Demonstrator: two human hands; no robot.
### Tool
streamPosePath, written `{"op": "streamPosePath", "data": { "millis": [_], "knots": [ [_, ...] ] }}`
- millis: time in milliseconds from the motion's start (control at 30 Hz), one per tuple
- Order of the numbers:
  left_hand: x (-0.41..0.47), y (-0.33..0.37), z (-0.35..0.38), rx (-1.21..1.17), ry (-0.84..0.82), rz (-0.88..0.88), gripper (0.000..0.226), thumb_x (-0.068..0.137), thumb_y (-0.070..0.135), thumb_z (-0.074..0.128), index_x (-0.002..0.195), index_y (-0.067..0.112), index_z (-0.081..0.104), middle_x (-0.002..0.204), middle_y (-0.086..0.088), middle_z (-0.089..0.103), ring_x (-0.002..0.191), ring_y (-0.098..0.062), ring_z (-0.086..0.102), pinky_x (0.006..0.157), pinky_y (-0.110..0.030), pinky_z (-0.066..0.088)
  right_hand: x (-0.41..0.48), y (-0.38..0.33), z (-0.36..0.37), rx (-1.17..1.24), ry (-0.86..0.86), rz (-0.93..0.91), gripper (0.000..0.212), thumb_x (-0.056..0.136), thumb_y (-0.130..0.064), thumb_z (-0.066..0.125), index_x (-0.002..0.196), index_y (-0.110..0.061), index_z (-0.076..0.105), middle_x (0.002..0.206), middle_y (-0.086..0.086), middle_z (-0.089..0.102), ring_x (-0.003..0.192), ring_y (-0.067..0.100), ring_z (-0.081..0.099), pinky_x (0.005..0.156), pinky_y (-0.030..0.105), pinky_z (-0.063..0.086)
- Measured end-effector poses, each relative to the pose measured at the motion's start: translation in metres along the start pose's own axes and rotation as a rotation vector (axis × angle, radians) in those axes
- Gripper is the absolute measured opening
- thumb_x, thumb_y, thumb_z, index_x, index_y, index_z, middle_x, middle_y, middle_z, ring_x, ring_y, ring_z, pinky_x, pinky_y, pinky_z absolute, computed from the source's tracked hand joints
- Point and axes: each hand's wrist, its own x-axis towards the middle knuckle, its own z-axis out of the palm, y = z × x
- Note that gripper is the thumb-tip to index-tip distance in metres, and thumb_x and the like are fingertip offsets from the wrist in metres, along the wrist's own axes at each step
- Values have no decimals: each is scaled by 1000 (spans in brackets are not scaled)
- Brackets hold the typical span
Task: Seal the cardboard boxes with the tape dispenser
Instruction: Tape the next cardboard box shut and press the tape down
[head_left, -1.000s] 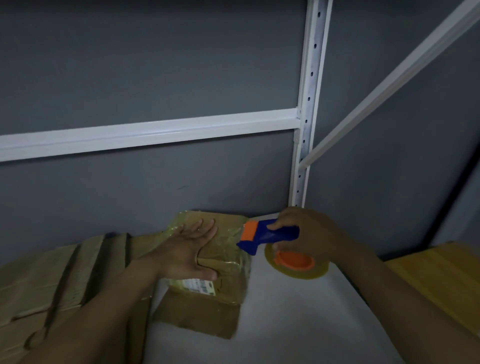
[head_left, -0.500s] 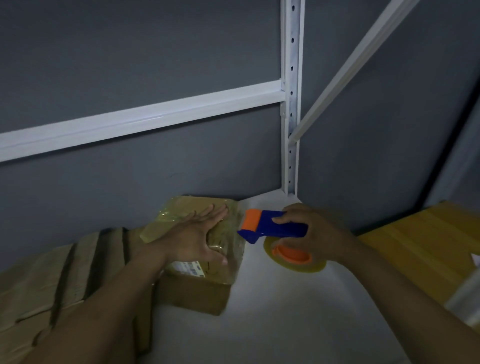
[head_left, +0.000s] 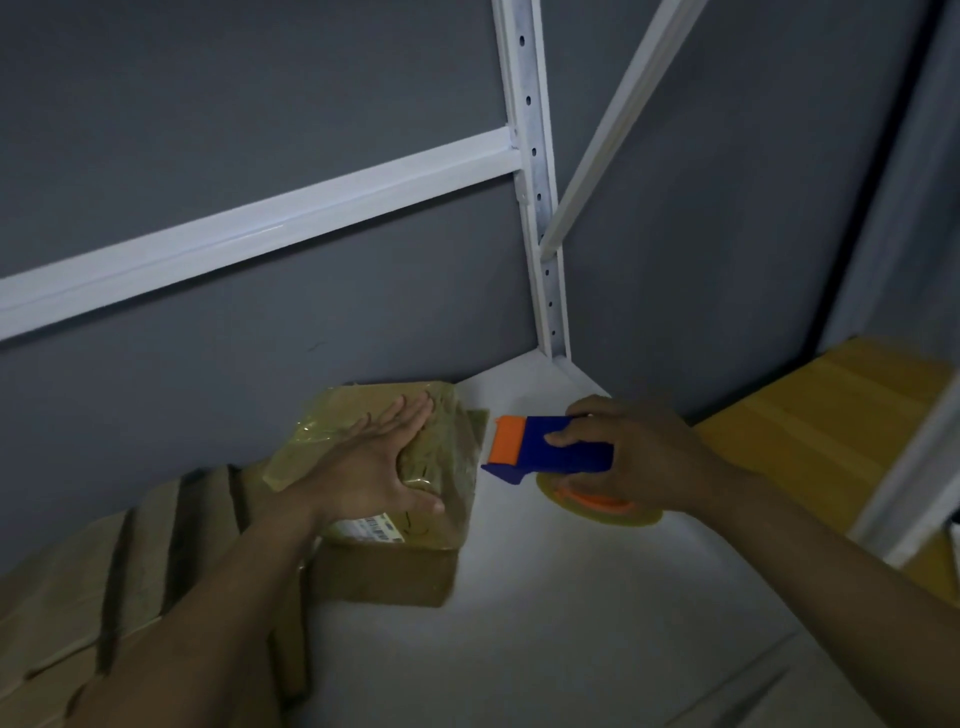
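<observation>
Left hand (head_left: 374, 467), fingers straight, presses the taped top of a brown cardboard box (head_left: 395, 566) on a white shelf (head_left: 571, 623); right hand (head_left: 639, 462) grips a blue-and-orange tape dispenser (head_left: 550, 449) just beside it. Sealing looks nearly finished.

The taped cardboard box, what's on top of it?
The left hand lies flat on the cardboard box, fingers straight, over glossy tape, a printed label near the wrist. Whatever is under the palm is hidden.
</observation>
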Motion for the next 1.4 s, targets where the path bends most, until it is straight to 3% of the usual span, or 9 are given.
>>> {"op": "streamPosePath", "data": {
  "millis": [367, 533, 667, 800, 900, 1033, 1100, 1233, 1400],
  "knots": [
    [1, 6, 10, -20, 52, -57, 126, 58, 86, 52, 152, 34, -14, 152, 23, -18, 142, 1, -18, 120, -35, -5, 15, -32, 56, 126, 193, 64, 43, 77, -35, 76, 116, -21, 67, 111, 2, 62, 91, 21, 64, 80, 29, 50],
    [-2, 17, 7, -48, 73, -93, 116, 74, 70, 64, 152, 30, -12, 150, 23, -17, 145, -4, -15, 120, -39, -5, 18, -45, 55, 164, 172, 216, 37, 84, -36, 67, 120, -25, 62, 111, 0, 57, 95, 21, 61, 83, 29, 47],
    [-9, 21, 11, -51, 79, -146, 126, 60, 85, 54, 154, 29, -10, 160, 14, -10, 147, -8, -12, 121, -41, -2, 31, -39, 40, 184, 146, 416, 34, 82, -42, 68, 114, -29, 64, 109, -6, 60, 96, 16, 59, 75, 25, 42],
    [-12, 30, 14, -83, 169, -208, 124, 68, 77, 62, 154, 24, -9, 163, 5, 0, 149, -14, -2, 121, -44, 5, 22, -5, 36, 738, 198, 576, 18, 76, -37, 75, 93, -31, 70, 95, -7, 70, 85, 12, 66, 83, 36, 55],
    [-10, 39, 10, -174, 246, -247, 121, 66, 71, 70, 154, 18, 5, 160, 0, 18, 146, -22, 18, 119, -46, 17, 15, 14, 46, 1027, 175, 698, 26, 80, -30, 74, 103, -18, 69, 98, 4, 71, 89, 20, 68, 87, 42, 55],
    [-10, 33, 6, -223, 219, -215, 112, 66, 67, 74, 150, 19, 18, 159, 5, 20, 145, -20, 21, 117, -47, 22, 23, 12, 53, 389, -7, 695, 43, 91, -50, 55, 114, -16, 65, 109, 6, 68, 97, 23, 63, 90, 38, 51],
    [-10, 29, 8, -209, 191, -191, 117, 67, 66, 74, 153, 16, 11, 160, 8, 17, 147, -18, 15, 118, -47, 19, 32, -12, 54, 260, 106, 557, 48, 97, -47, 45, 131, -14, 53, 130, 7, 58, 117, 24, 54, 99, 34, 41],
    [-7, 25, 13, -118, 192, -146, 122, 70, 67, 70, 155, 14, 0, 162, 7, 10, 149, -16, 7, 120, -47, 8, 60, -86, 58, 880, 53, 300, 51, 100, -48, 30, 148, -29, 31, 152, -7, 35, 138, 12, 34, 108, 24, 27],
    [-10, 17, 13, -98, 113, -121, 122, 70, 56, 77, 154, 17, -3, 161, 9, -14, 147, -10, -14, 121, -40, -5, 69, -108, 90, 1238, -172, 495, 61, 93, -67, 20, 140, -35, 43, 143, -2, 48, 121, 13, 51, 97, 23, 39]
  ]
}}
